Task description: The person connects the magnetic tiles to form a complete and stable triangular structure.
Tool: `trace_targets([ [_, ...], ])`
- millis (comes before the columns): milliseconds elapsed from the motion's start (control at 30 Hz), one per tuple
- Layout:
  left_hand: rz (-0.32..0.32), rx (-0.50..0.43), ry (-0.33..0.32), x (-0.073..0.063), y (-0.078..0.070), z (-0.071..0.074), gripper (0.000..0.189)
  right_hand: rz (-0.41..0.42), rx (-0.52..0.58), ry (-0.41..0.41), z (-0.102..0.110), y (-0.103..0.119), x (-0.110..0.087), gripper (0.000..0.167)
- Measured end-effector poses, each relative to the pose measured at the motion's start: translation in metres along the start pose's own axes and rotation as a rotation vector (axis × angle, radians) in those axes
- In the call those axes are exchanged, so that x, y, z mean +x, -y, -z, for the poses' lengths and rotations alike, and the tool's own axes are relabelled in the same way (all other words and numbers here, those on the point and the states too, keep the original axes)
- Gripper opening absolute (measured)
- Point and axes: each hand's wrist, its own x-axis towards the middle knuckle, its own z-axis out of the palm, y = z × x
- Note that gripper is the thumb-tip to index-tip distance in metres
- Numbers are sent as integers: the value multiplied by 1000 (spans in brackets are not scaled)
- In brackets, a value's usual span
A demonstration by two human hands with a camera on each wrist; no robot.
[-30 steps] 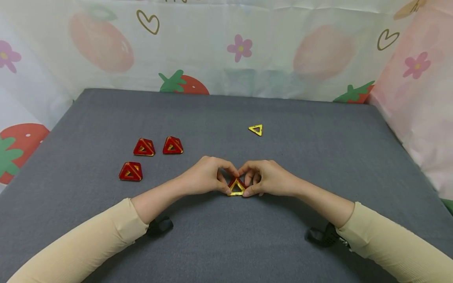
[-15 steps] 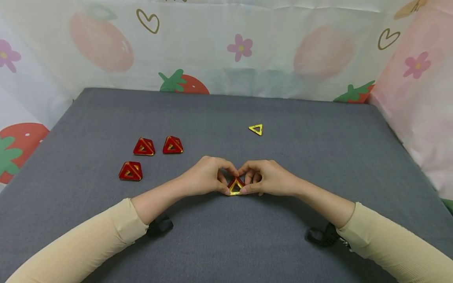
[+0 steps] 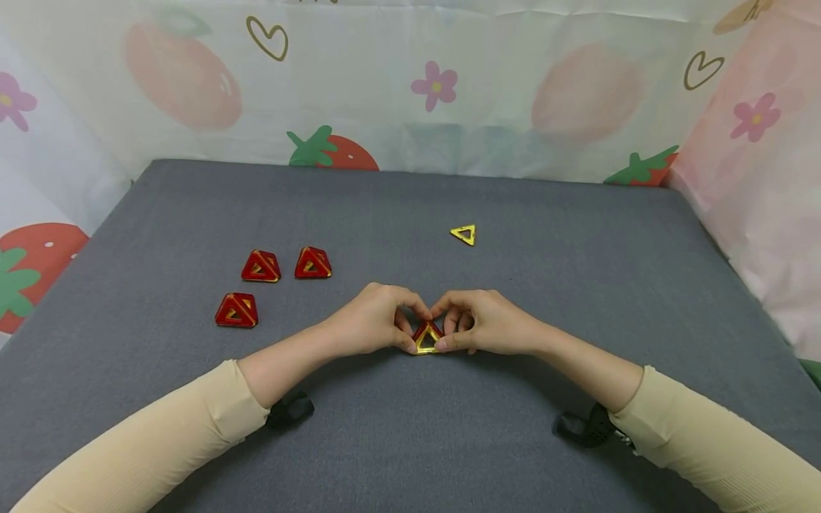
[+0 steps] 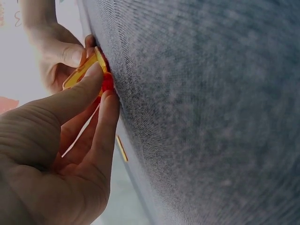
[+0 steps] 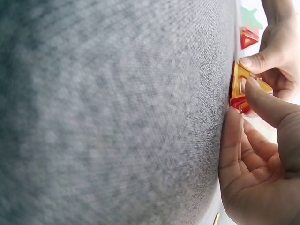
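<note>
Between both hands, on the cloth in the head view, stands a small pyramid (image 3: 427, 329) of triangular magnetic tiles, its near face yellow and the other visible sides red. My left hand (image 3: 372, 322) pinches its left side between thumb and fingers. On the opposite side my right hand (image 3: 490, 324) pinches it, thumb against the yellow face. The index fingertips meet near its peak. In the left wrist view the yellow tile (image 4: 75, 77) shows under the thumbs, with red parts below. The far side of the pyramid is hidden from the head view.
Three red-and-gold pyramids stand left of the hands: a near one (image 3: 236, 311), one behind it (image 3: 261, 266) and one to the right (image 3: 313, 263). A loose yellow triangle tile (image 3: 465, 234) lies farther back. Printed curtains (image 3: 500, 85) border the grey table (image 3: 410, 442).
The right thumb has shifted slightly left against the yellow face of the pyramid over the last second. Both hands otherwise keep their hold, and the other pieces have not moved.
</note>
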Motion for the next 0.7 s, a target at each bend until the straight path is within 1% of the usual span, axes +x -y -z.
trace_targets([
  [133,2,4,-1,0,0,0,37,1,6,4,1,0,0,42],
  [267,-1,9,2,0,0,0,37,-10,41,15,3,-2,-2,45],
  [367,0,10,5,0,0,0,37,-26,76,25,8,-4,-4,45],
  [433,5,7,10,1,0,0,37,-32,76,18,13,-4,-6,44],
  [567,17,4,14,2,1,0,37,-45,34,-39,30,-4,-7,38],
  [700,28,2,14,1,2,1,38,-83,-1,-137,51,-10,0,35],
])
